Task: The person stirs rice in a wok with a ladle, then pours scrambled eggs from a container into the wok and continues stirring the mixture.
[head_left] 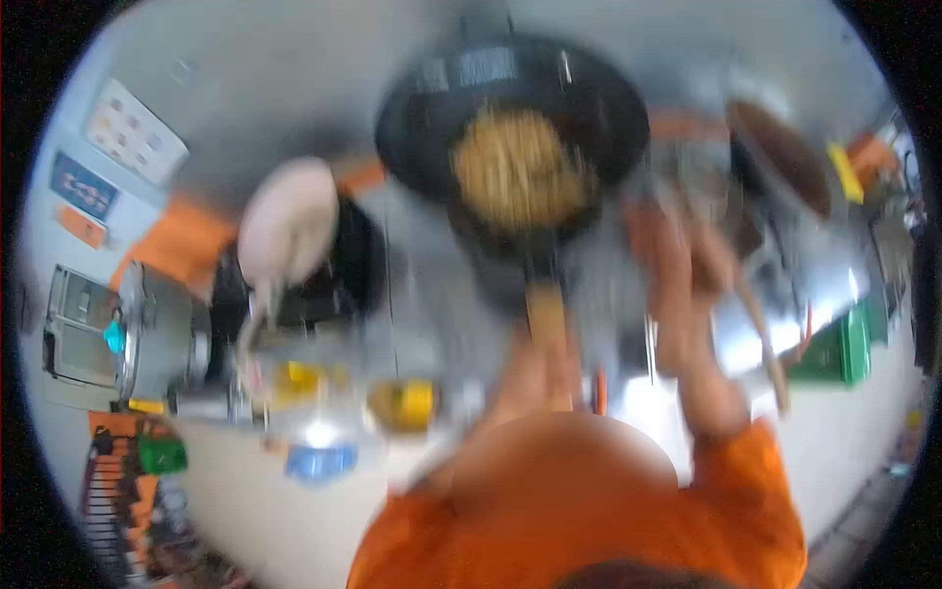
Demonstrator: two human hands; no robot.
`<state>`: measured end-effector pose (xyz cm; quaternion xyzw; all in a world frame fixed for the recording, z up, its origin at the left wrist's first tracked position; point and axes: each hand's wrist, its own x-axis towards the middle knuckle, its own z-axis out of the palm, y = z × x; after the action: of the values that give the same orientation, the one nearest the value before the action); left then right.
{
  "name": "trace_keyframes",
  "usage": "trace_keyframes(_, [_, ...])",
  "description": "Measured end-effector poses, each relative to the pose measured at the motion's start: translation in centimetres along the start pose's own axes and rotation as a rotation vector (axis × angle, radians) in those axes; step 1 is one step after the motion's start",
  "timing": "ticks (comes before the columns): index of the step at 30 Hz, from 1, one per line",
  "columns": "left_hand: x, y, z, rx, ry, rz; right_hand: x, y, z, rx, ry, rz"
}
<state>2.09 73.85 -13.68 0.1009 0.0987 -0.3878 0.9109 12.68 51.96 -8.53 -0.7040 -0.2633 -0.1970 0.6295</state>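
A black wok [412, 147] with a mound of yellowish-brown food [515, 167], possibly noodles, fills the upper middle of the head view. My left hand [535, 368] is wrapped round the wok's wooden handle [546, 312]. To the right of the wok, my right hand [677, 275] is blurred by motion. Its fingers close on a long-handled cooking tool [760, 329] whose handle slants down to the right. The tool's head is too smeared to tell its kind.
A pale pink pan [287, 221] sits on the stove at left, near a large metal pot [162, 329]. A dark pan [785, 157] stands tilted at right, a green bin [834, 348] below it. Yellow-capped containers [407, 402] and a blue item [321, 461] line the front.
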Motion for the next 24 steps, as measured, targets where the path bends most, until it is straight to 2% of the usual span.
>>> trace_keyframes(1, [-2.3, -1.9, 0.9, 0.031, 0.149, -0.035, -2.7, -2.5, 1.7, -0.054, 0.097, 0.190])
trace_keyframes(2, [-0.5, 0.0, 1.2, 0.165, 0.186, -0.029, -1.3, -2.2, 2.8, -0.133, 0.201, 0.224])
trace_keyframes(3, [4.3, 4.6, 2.2, 0.362, 0.139, 0.032, 4.2, 0.0, 2.5, -0.217, 0.312, 0.140])
trace_keyframes(5, [4.4, 2.4, 1.0, 0.513, 0.229, 0.065, 4.3, 2.0, 0.4, 0.163, 0.169, 0.004])
trace_keyframes(7, [4.9, 4.8, -0.6, 0.241, 0.202, 0.068, 4.8, 1.4, 1.9, -0.169, 0.277, 0.069])
trace_keyframes(8, [4.8, 5.5, 0.1, 0.041, 0.229, 0.039, 5.0, 1.2, 2.3, -0.203, 0.309, 0.113])
trace_keyframes(9, [5.5, 6.1, 0.4, 0.061, 0.188, 0.066, 5.8, 1.5, 1.4, -0.203, 0.301, 0.060])
trace_keyframes(11, [5.7, 4.9, 0.6, 0.134, 0.199, 0.107, 4.8, 2.0, -2.0, -0.540, 0.347, 0.193])
trace_keyframes(13, [6.1, 4.8, -0.7, 0.118, 0.182, 0.139, 4.9, 1.1, -3.5, -0.442, 0.366, 0.212])
trace_keyframes(15, [6.5, 4.9, -2.3, 0.143, 0.213, 0.119, 6.1, -0.3, -5.3, -0.335, 0.310, 0.551])
trace_keyframes(16, [6.6, 5.0, -2.2, 0.135, 0.211, 0.122, 7.3, -1.3, -5.7, -0.340, 0.302, 0.551])
trace_keyframes(18, [6.8, 4.5, -1.5, 0.142, 0.228, 0.125, 9.7, -2.9, -7.0, -0.568, 0.014, 0.669])
trace_keyframes(19, [7.6, 4.2, -1.4, 0.137, 0.222, 0.123, 10.6, -2.3, -7.5, -0.576, 0.012, 0.668])
trace_keyframes(21, [8.1, 3.6, -1.6, 0.123, 0.240, 0.110, 11.8, -0.1, -7.6, -1.237, -0.588, 0.252])
trace_keyframes(22, [8.0, 3.4, -2.1, 0.111, 0.244, 0.103, 11.9, 1.5, -7.5, -1.244, -0.730, 0.320])
trace_keyframes(23, [7.6, 3.4, -2.7, 0.149, 0.256, 0.101, 11.9, 1.1, -7.8, -1.238, -0.735, 0.329])
trace_keyframes(24, [7.0, 4.4, -3.8, 0.198, 0.259, 0.111, 13.2, -1.0, -6.4, -1.183, -0.861, 0.383])
